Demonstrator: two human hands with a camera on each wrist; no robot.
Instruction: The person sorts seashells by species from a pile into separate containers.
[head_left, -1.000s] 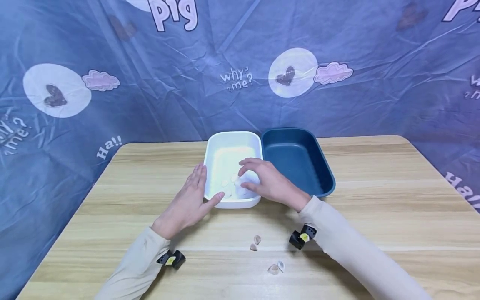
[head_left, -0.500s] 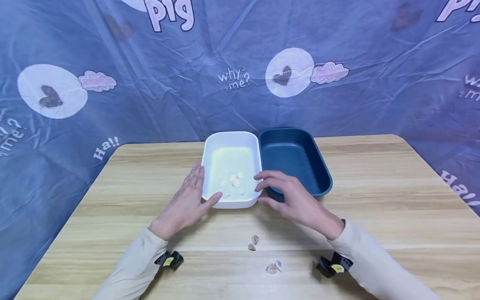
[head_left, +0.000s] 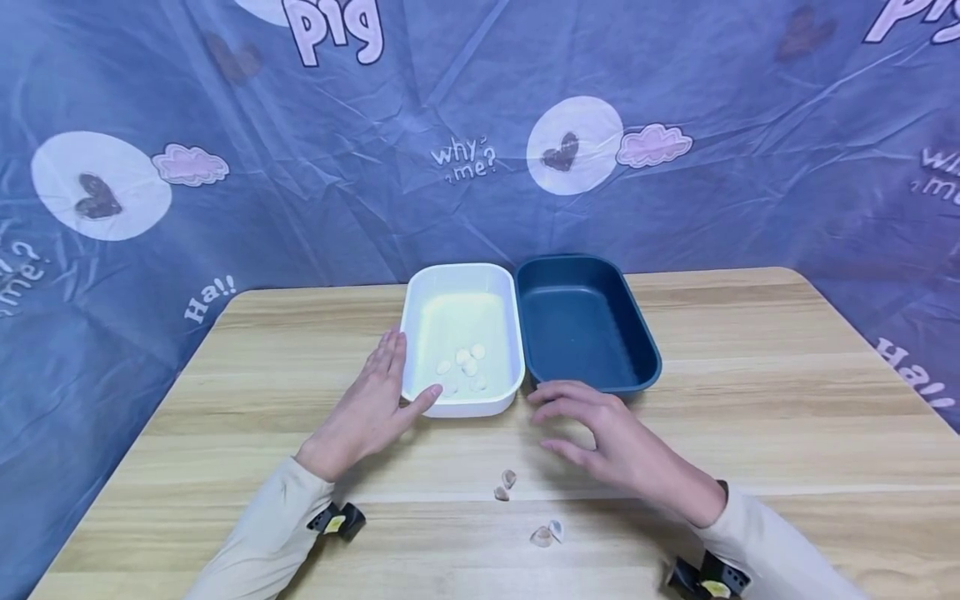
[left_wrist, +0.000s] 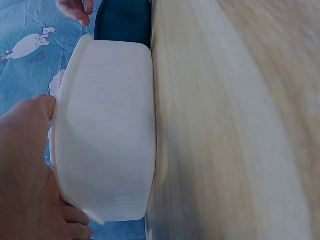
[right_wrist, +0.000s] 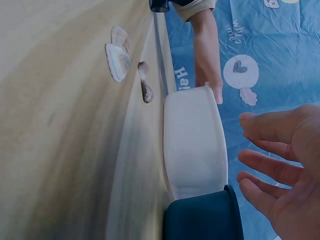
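Observation:
My left hand (head_left: 367,404) rests with straight fingers along the left side of a white tray (head_left: 463,408), its thumb at the near rim. Several pale seashells (head_left: 469,367) lie inside the tray's near half. My right hand (head_left: 607,429) hovers over the table in front of the dark blue tray (head_left: 645,375), fingers parted and loosely bent, holding nothing. Two small brownish shells (head_left: 509,479) lie on the table to its left, and another pair, a shell (head_left: 542,537) and a bluish-white one, lies nearer. The right wrist view shows these table shells (right_wrist: 118,61) close up.
The dark blue tray stands right beside the white one near the table's back edge. A wooden table (head_left: 262,358) carries everything, and a printed blue cloth (head_left: 360,183) hangs behind it.
My right hand has come out of the white tray and moved right and nearer, past the blue tray's near rim. The shells in the white tray now show. My left hand stays put.

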